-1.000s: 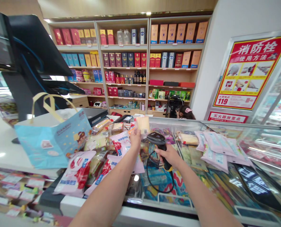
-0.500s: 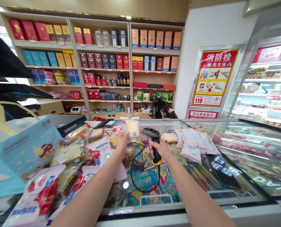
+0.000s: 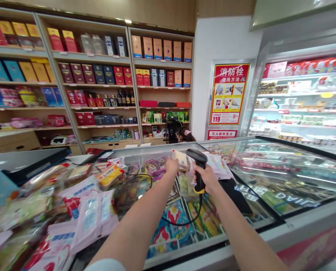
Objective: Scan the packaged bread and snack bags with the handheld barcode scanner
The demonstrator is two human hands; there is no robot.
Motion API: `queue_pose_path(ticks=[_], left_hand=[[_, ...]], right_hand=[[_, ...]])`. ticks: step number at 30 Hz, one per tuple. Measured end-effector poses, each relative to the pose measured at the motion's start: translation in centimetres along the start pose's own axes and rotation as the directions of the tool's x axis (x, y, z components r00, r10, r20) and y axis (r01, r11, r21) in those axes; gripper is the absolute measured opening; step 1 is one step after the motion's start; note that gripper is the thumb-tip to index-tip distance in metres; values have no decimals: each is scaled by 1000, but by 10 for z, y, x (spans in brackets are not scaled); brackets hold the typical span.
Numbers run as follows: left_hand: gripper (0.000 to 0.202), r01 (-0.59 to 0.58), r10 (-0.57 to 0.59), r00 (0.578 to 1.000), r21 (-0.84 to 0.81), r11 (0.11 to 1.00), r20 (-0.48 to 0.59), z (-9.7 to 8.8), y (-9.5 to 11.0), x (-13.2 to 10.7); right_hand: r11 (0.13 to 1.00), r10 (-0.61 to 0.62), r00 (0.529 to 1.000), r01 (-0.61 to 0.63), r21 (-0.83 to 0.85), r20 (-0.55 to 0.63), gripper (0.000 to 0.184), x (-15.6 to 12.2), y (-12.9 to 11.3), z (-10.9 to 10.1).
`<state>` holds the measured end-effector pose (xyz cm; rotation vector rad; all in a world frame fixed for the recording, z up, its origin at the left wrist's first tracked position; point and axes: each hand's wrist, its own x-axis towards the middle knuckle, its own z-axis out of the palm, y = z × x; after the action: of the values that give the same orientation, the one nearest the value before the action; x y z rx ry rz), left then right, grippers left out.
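Clear plastic packet, its wrapper glossy and tight around a pale yellow, soft-looking block, with a small white label on the side. It stands up in the air above the glass lid of a chest freezer, pinched at its lower edge by the fingers of the left hand. The right hand is wrapped closed around the grip of a black plastic barcode scanner, which has a yellow band near its base. The scanner's wide head sits just beside the packet, though whether they touch cannot be told. The two hands are near each other but apart. A thin black cable curves down from the scanner across the glass. To the left lies a loose heap of soft plastic food bags, pink, white and clear, with an orange-labelled pack among them. Wooden shelves of boxed goods and bottles fill the back wall, and a person with a pink hair clip is beyond the freezer.
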<state>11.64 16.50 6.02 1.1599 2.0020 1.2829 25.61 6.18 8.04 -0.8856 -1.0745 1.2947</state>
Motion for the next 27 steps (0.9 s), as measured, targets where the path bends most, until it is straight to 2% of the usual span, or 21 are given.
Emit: queue_pose_path(ticks=[3, 6, 10, 13, 16, 19, 20, 22, 24, 26, 27], left_hand=[[33, 30, -26, 999, 212, 977, -21, 9, 1, -9], [42, 16, -13, 1000, 408, 913, -9, 9, -2, -15], [50, -80, 75, 997, 425, 902, 29, -5, -6, -19], [46, -185, 182, 982, 409, 894, 46, -30, -9, -22], [35, -294, 273, 956, 388, 873, 109, -76, -14, -24], [29, -306, 249, 952, 492, 815, 180, -143, -26, -32], [30, -276, 221, 961, 578, 768, 167, -169, -31, -36], [33, -200, 195, 976, 758, 620, 97, -221, -43, -49], [37, -103, 160, 987, 856, 507, 24, -267, -57, -64], [42, -23, 102, 994, 892, 452, -26, -301, -71, -79], [45, 6, 68, 997, 895, 446, -40, -312, -79, -85]], right_hand=[[999, -42, 999, 42, 22, -3, 38, -1, -3, -7], [998, -52, 999, 52, 21, 8, 39, -1, -5, -9], [999, -33, 999, 33, 10, 10, 38, -4, -3, -5], [1000, -15, 1000, 15, 3, 22, 38, -7, 2, 4], [1000, 20, 997, -20, 1, 73, 39, -10, 7, 17], [999, 39, 990, -40, 2, 139, 39, -11, 12, 36], [999, 39, 986, -40, 2, 162, 39, -12, 14, 43], [999, 48, 978, -50, 7, 204, 38, -13, 17, 59], [998, 60, 970, -65, 11, 236, 38, -15, 21, 78], [997, 66, 963, -71, 12, 260, 37, -16, 26, 97], [997, 67, 960, -71, 7, 273, 36, -17, 29, 106]])
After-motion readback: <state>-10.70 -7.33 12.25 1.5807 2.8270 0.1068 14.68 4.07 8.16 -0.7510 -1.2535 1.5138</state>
